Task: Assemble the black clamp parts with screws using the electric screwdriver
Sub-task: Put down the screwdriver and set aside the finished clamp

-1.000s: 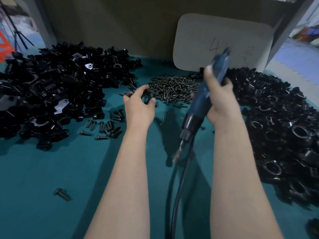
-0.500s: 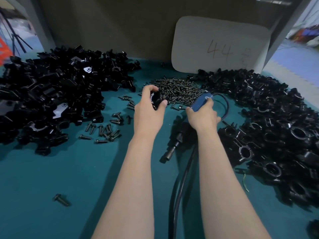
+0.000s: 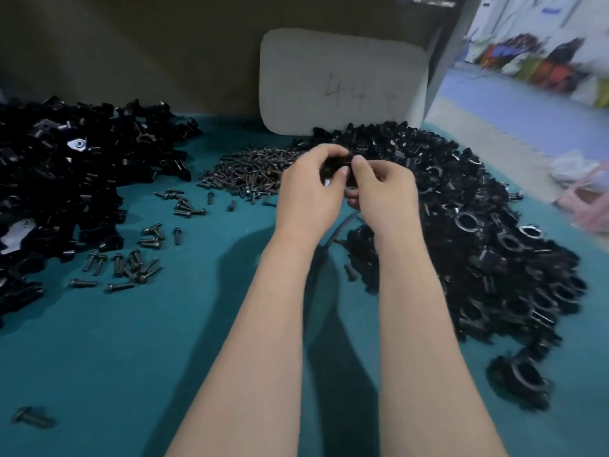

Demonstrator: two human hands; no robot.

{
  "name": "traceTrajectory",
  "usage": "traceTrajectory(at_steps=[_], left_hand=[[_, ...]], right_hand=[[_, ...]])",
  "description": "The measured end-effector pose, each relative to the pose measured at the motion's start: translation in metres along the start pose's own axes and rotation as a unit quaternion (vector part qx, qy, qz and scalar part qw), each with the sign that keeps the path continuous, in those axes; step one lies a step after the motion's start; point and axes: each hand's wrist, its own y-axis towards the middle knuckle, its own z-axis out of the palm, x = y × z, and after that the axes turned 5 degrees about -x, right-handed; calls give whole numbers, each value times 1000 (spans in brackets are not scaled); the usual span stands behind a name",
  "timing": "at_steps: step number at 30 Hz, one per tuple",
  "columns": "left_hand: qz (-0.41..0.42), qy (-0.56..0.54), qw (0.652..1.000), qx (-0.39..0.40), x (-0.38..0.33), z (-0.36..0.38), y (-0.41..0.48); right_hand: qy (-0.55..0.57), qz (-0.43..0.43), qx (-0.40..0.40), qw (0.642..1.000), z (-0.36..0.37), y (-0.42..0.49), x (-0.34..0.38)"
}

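Head view: lone screw on teal desk, well nearer than screw heap. Forearms cover most of black cable. Just right of heap, left hand and right hand, fingers curled, jointly pinch clamp part. Left pile and right pile flank heap; white card behind.

A teal cloth covers the table. At the back, a pale card with rounded corners, pencilled "44", stands against a dull brown wall. A grey post rises just right of it. Beyond, blurred, are a blue floor and coloured bags. A pink and white bundle lies far right.
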Motion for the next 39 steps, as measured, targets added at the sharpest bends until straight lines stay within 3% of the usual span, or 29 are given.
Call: traceTrajectory(at_steps=[4, 7, 11, 15, 19, 24, 29, 33, 36, 39], left_hand=[[64, -7, 993, 97, -41, 68, -13], [103, 25, 981, 165, -60, 117, -26], [85, 148, 954, 246, -56, 157, -42], [68, 113, 959, 251, -49, 167, -48], [59, -20, 980, 189, -47, 154, -40], [-53, -203, 977, 45, -46, 108, -14], [-224, -283, 919, -160, -5, 26, 21], [-284, -303, 851, -321, 33, -51, 35], [-312, -300, 819, -377, 58, -96, 42], [-328, -318, 794, -402, 78, -126, 52]], right_hand=[[-32, -3, -169, 985, -72, 7, -24], [-99, 24, -241, 965, -116, 12, -42], [-167, 121, -178, 962, -145, 18, -64], [-171, 118, -179, 962, -146, 17, -71], [-109, 64, -230, 965, -130, 17, -61], [0, -23, -217, 976, -79, 16, -31], [52, -54, -52, 996, 16, 4, 2], [23, -71, 99, 992, 101, -14, 23], [-39, -105, 181, 977, 158, -23, 29], [-194, -152, 246, 938, 212, -23, 29]])
